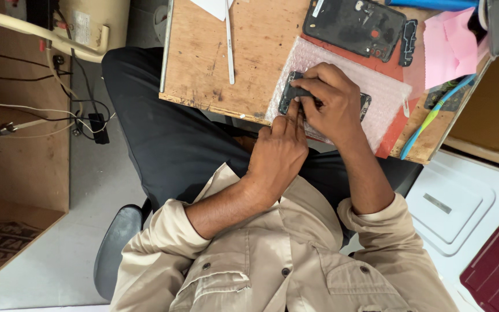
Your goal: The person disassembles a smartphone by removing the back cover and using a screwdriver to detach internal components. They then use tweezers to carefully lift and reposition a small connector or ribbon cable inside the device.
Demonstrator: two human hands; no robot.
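Pale floor and a cardboard box [7, 173] lie off to the left, with our dark trousers and beige jacket nearest the camera. From there our two hands meet at the near edge of the wooden worktop [220, 63]. Our left hand [275, 156] stretches two fingers forward to press on the near edge of a small dark phone part [291, 92]. Our right hand [330, 101] covers most of it, grip closed around a slim dark piece across its top.

To do this well, we judge it best to keep the left fingers pinning the part flat while the right hand works with light, even force, so nothing slides off the sheet.

What shows of the part is dark, flat and oblong, resting on a sheet of bubble wrap [376, 86] over a red mat [391, 136]. Farther off lies an opened phone body [354, 26], with a white strip [230, 46] to its left.
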